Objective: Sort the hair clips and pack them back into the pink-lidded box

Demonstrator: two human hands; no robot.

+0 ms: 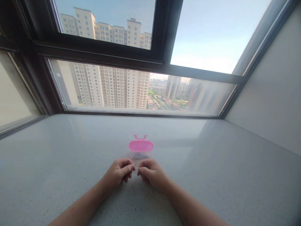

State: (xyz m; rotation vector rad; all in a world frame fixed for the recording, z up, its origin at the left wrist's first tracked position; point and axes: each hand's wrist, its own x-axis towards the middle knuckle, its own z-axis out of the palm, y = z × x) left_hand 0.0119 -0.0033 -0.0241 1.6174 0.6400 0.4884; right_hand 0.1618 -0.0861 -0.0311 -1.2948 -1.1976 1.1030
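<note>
A small clear plastic box with a pink oval lid (140, 146) and a pink handle stands on the pale speckled stone sill (70, 163), just beyond my hands. My left hand (118, 172) and my right hand (150, 172) meet in front of it, fingertips pinched together close to each other. Both pinch something tiny and pale between them that I cannot make out. Both forearms reach in from the bottom edge.
A dark-framed window (162, 66) runs along the back of the sill, with tall apartment blocks outside. A plain wall (270, 94) rises on the right, and a side pane (14, 94) closes the left.
</note>
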